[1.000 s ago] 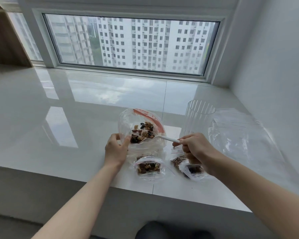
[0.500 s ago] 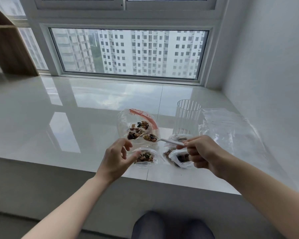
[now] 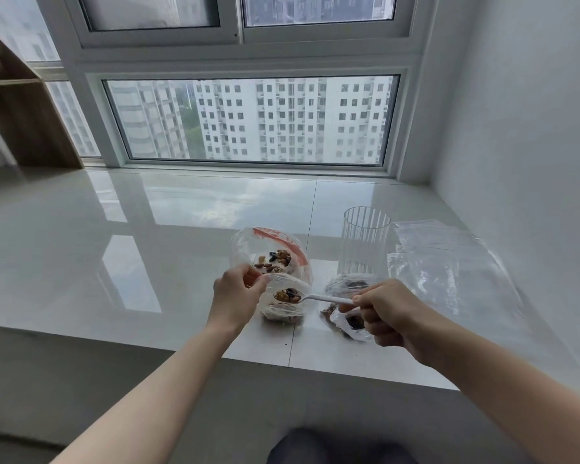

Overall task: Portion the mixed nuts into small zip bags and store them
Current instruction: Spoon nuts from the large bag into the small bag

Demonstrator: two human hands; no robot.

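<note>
Left hand pinches open a small zip bag on the counter, just before the large nut bag; right hand clasps a white spoon of mixed nuts over the bag's mouth.

A glossy, mirror-smooth white tiled table is seen; thin crinkled clear plastic forms the small zip bag; a ribbed transparent tumbler and smooth white plastic spoon are shown

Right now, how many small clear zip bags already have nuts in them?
3: small clear zip bag held open by the left hand, second bag before the ribbed glass, third under the right hand. Others may be hidden.
</note>
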